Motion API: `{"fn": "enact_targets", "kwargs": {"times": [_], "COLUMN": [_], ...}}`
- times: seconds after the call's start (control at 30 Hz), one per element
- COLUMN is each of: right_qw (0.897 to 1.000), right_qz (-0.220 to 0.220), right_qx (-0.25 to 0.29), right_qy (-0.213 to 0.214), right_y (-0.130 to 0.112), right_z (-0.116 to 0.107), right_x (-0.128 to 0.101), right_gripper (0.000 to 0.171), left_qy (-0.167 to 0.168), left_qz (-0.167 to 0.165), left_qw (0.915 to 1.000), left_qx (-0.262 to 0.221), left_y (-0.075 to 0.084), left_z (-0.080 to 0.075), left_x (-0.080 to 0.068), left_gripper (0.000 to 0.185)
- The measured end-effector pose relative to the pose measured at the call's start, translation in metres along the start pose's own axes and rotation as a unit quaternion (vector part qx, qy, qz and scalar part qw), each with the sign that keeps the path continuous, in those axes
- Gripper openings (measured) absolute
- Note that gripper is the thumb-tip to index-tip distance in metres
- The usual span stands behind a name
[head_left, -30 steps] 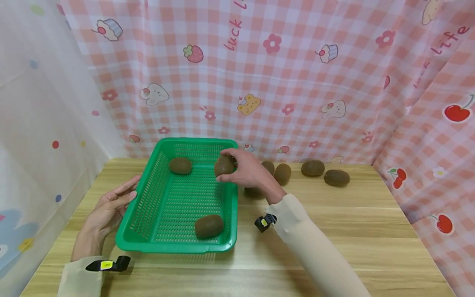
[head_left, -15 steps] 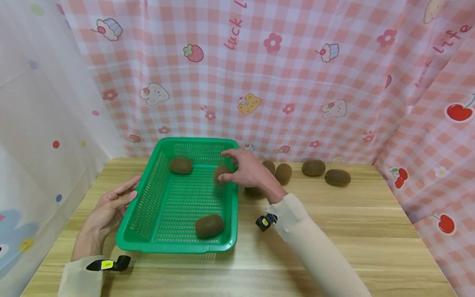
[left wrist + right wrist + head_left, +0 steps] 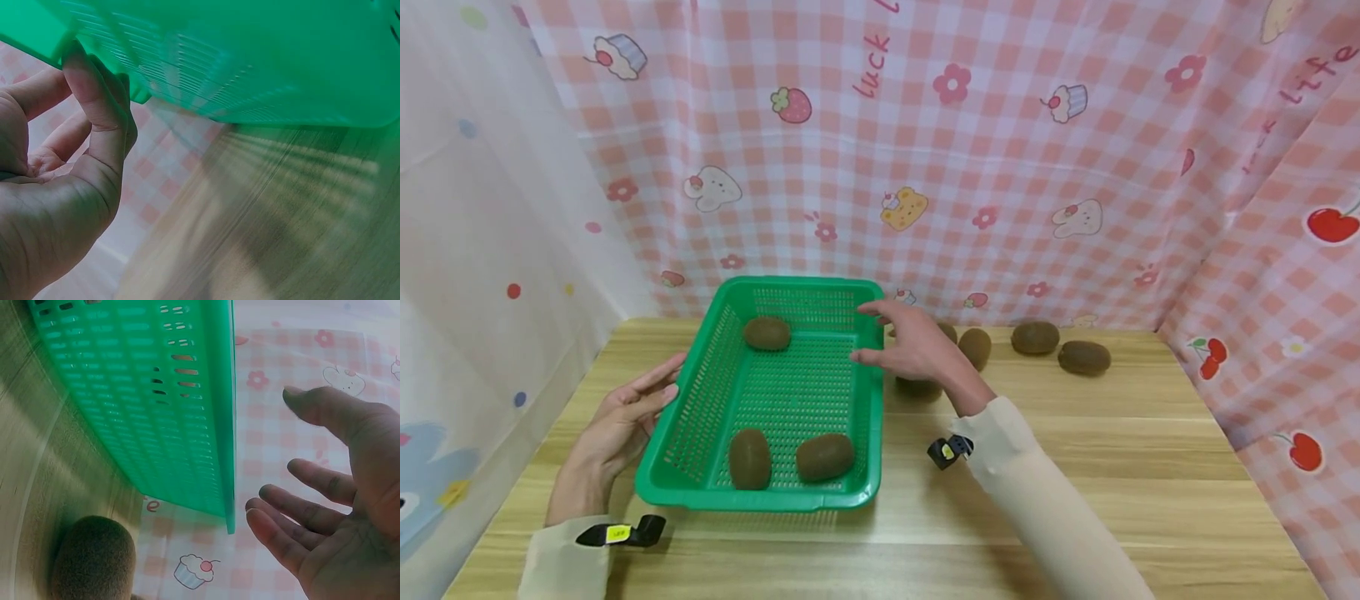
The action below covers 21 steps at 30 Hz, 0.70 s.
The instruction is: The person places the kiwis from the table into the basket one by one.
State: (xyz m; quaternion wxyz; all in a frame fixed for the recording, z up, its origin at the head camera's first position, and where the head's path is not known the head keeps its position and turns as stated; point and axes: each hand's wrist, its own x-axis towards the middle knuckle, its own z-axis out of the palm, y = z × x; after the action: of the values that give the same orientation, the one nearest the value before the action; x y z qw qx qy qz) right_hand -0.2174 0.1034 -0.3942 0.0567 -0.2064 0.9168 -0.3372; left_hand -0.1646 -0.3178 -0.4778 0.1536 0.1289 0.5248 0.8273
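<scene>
A green slotted basket (image 3: 872, 433) sits on the wooden table and holds three brown kiwis: one at the back (image 3: 767, 332) and two side by side at the front (image 3: 749, 458) (image 3: 824, 457). My right hand (image 3: 887, 340) hovers open and empty over the basket's right rim, fingers spread. In the right wrist view the right hand (image 3: 325, 506) is beside the basket wall (image 3: 156, 394), with a kiwi (image 3: 94, 556) on the table below. My left hand (image 3: 651, 390) rests flat against the basket's left side; its thumb (image 3: 94, 94) touches the rim.
Several more kiwis lie on the table right of the basket, near the curtain: one under my right hand (image 3: 917, 387), others further right (image 3: 974, 348) (image 3: 1034, 337) (image 3: 1083, 357). Checked pink curtains close off the back and right; a white curtain hangs on the left.
My right hand let go of the kiwi it held over the basket. The kiwi rolled to the front, beside the one there. The hand opened and drew slightly right.
</scene>
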Motion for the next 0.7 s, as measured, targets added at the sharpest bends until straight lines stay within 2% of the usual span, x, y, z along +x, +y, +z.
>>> {"fn": "enact_targets", "kwargs": {"times": [0.3,0.7], "right_qw": [0.999,0.998], "right_qz": [-0.033,-0.044], "right_qx": [-0.038,-0.049], "right_qy": [0.005,0.020], "right_y": [0.008,0.019], "right_z": [0.002,0.012], "right_x": [-0.008,-0.021], "right_gripper": [0.079,0.089], "left_qy": [0.003,0.006], "left_qz": [-0.005,0.000], "left_qw": [1.0000,0.9998], "left_qx": [0.005,0.018], "left_y": [0.001,0.001], "left_z": [0.000,0.001], "left_x": [-0.001,-0.001], "left_gripper": [0.050,0.051]}}
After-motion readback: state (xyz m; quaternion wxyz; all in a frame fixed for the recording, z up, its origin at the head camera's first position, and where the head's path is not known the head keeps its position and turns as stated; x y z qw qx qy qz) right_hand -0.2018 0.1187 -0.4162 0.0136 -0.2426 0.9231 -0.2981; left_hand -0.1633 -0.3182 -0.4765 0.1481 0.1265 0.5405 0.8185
